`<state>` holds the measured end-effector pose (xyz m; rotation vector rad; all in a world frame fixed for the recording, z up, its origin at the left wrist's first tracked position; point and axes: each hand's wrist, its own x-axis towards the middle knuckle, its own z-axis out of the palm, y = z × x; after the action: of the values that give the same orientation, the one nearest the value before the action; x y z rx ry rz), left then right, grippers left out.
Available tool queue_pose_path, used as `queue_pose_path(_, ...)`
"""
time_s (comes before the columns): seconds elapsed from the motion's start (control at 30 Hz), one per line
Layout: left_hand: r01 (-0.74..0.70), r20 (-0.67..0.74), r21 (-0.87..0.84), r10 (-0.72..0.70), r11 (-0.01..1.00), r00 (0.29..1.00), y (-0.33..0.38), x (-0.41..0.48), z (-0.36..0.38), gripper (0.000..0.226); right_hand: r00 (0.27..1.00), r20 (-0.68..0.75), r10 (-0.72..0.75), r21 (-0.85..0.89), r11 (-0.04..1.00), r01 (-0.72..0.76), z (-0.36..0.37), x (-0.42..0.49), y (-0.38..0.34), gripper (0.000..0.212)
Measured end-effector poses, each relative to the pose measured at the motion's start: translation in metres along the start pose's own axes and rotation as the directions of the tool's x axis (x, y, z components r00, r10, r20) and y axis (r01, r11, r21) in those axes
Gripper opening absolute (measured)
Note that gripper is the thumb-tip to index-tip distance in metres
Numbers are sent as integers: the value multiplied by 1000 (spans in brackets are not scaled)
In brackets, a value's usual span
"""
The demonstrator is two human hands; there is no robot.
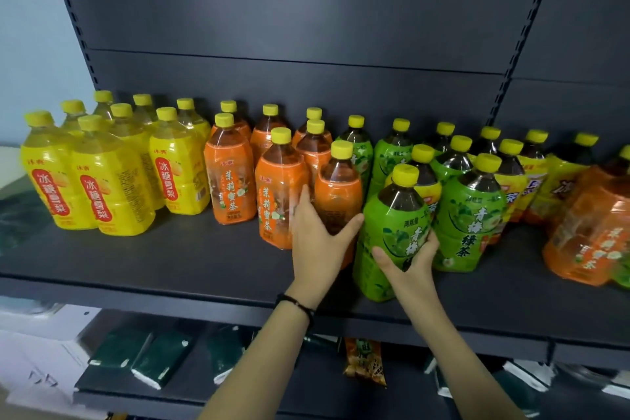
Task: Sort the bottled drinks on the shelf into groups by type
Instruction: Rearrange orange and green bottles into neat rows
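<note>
Head view: left hand (315, 239) spread flat against orange-label bottle (337, 194), thumb splayed, not wrapped around it. Right hand (410, 261) cups green-label bottle (392, 232), fingers curled round label. Both bottles upright, side by side near shelf (170, 259) front edge.

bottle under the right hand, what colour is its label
Green label, yellow cap; right hand grips it. Head view.

Both my bare forearms reach up and forward, close together. My left hand (317, 232) is spread, fingers up, thumb stretched out to the right, with a dark band on that wrist. My right hand (410, 257) cups, thumb left, fingers curled round.
</note>
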<state>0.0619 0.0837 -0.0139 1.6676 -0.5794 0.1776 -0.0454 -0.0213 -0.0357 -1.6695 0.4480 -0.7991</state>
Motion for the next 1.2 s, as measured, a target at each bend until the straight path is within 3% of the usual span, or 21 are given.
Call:
queue_pose_path(0.13, 30, 34, 100, -33, 995, 999, -9, 16, 0, 108, 993, 114, -21, 23, 1000, 19, -11, -5, 3, 92)
queue_pose_path(0.3, -58, 6, 161, 58, 985, 998, -14, 19, -13, 72, 996, 87, -6, -11, 1000, 7, -3, -6, 6, 95)
queue_pose_path(0.4, -98, -37, 184, 107, 978, 994, -15, 21, -24, 66, 996, 87, -2, -44, 999, 6, 12, -3, 5, 92)
queue_pose_path(0.5, -103, -34, 191, 111, 976, 993, -19, 27, -40, 70, 998, 64, -9, -64, 998, 13, 29, 4, 2, 88)
queue_pose_path(0.67, -72, 17, 200, 70, 977, 997, -27, 35, -64, 93, 997, -82, -16, -87, 996, 9, 59, 28, 5, 100)
queue_pose_path(1.0, -64, 76, 138, 54, 988, 996, -28, 36, -75, 91, 951, -305, -49, -202, 979, -15, 98, 95, 14, 100)
queue_pose_path(1.2, -54, 85, 141, 42, 989, 996, -29, 38, -77, 94, 988, -139, 68, -207, 974, -96, 86, 125, 16, 106)
